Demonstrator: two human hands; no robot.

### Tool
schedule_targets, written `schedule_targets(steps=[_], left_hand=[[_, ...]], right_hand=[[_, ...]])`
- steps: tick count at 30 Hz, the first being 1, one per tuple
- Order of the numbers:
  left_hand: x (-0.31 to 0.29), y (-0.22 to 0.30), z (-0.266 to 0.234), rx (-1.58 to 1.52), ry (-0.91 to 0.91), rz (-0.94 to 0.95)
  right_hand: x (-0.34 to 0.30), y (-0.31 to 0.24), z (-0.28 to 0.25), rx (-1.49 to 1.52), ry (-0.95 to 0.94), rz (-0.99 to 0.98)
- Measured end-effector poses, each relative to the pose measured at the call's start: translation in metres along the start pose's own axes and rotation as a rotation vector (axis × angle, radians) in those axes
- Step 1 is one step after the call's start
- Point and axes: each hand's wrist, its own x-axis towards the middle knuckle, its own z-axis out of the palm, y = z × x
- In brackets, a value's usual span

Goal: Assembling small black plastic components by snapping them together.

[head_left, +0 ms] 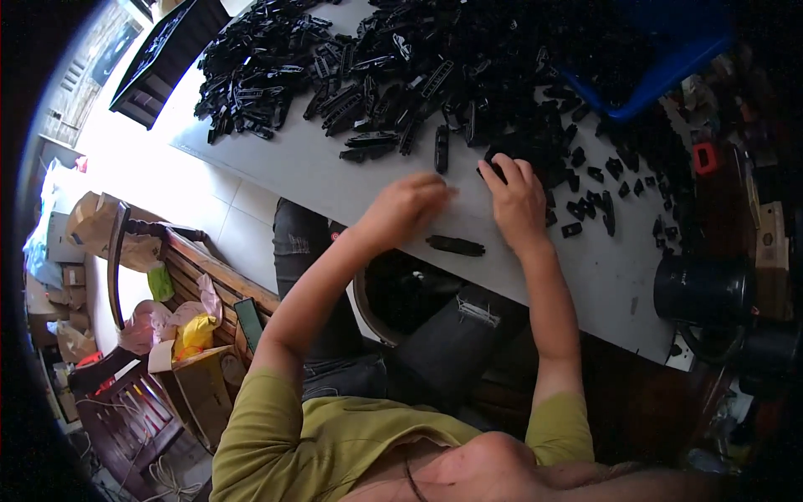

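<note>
The right hand (519,201) is gripping a black part (498,171) beside the pile (435,79) on the bench (598,272); the left hand (407,207) is hovering, blurred, hold unclear from here. Light pinching is probably working best.

The right hand (520,202) touches a black piece (493,171) near the heaped black parts (422,79).

Two hands (410,205), one blue bin (673,77), one black crate (161,81) — black parts (435,79) beyond counting.
</note>
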Motion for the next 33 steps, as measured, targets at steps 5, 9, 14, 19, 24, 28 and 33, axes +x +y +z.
schedule_targets(steps=[5,9,14,19,24,28,33], left_hand=[[0.027,-0.011,-0.002,0.576,0.092,-0.077],[0.012,0.001,0.002,0.542,-0.08,-0.193],[0.01,0.005,0.002,0.716,0.06,0.096],[0.004,0.001,0.004,0.446,-0.077,-0.001],[-0.008,-0.008,0.007,0.159,0.109,-0.078],[-0.012,-0.011,0.01,0.062,0.139,-0.121],[-0.013,-0.01,0.011,0.063,0.16,-0.114]], right_hand=[[-0.005,0.002,-0.006,0.123,-0.051,0.118],[-0.004,0.005,-0.009,0.163,-0.038,0.088],[-0.004,0.003,-0.015,0.188,-0.091,0.116],[-0.005,0.003,-0.017,0.307,-0.086,0.191],[-0.006,0.004,-0.009,0.274,-0.01,0.148],[-0.009,0.007,-0.007,0.246,-0.035,0.136],[-0.009,0.006,-0.008,0.158,0.085,0.151]])
